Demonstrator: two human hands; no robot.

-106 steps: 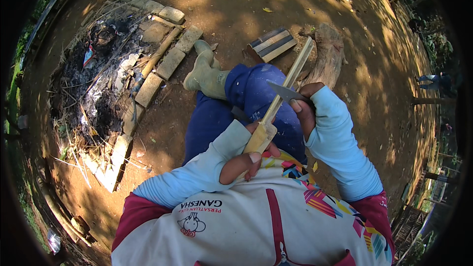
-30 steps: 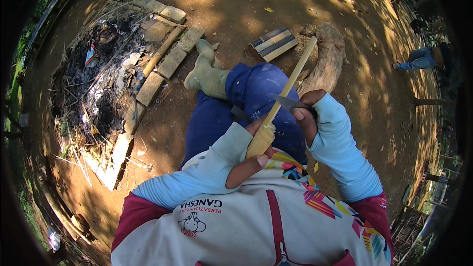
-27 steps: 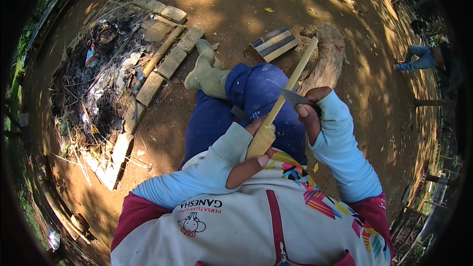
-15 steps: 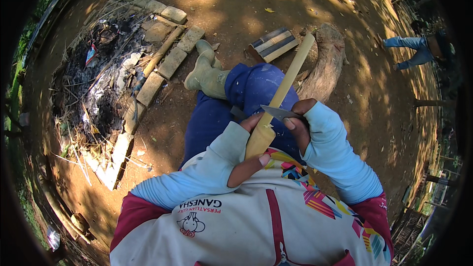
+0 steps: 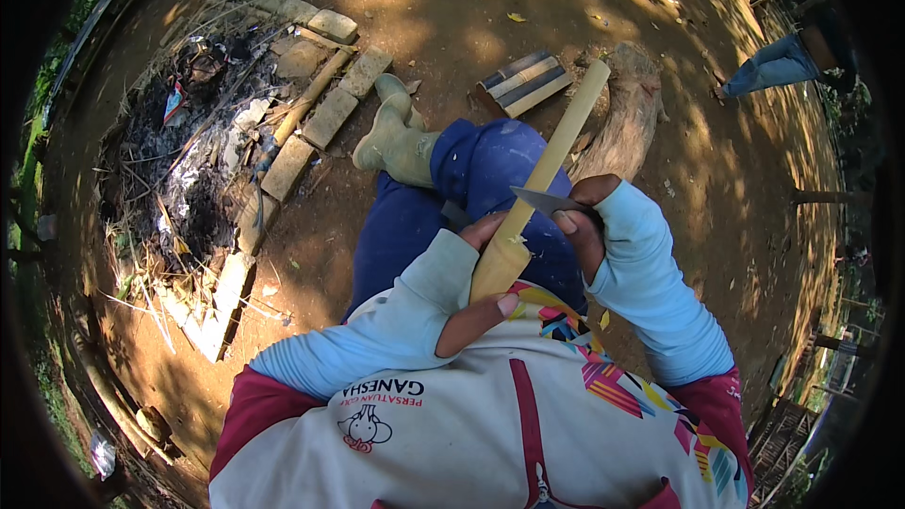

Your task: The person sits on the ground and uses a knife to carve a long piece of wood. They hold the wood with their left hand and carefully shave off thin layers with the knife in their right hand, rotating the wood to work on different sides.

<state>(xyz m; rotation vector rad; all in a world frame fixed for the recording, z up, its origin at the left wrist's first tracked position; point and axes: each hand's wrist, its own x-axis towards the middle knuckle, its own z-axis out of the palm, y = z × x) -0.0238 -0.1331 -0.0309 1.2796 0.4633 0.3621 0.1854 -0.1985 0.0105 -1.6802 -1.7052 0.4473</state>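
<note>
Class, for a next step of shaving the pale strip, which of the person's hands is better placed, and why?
Probably the right hand: it holds the knife, whose blade crosses the pale strip in this view. The left hand is occupied gripping the strip's wider end.

Bare brown earth point(image 5: 754, 264), dappled with sun and shade, spreads across the frame. At upper left lies a patch of ash and charred scraps point(image 5: 184, 155), edged along its right side by a row of pale blocks point(image 5: 330, 121) (one long piece glares in the sunlight). Upper centre, a striped wooden piece point(image 5: 523, 85) sits just left of a thick log point(image 5: 624, 118). Small yellow leaves point(image 5: 516, 17) dot the top.
</note>
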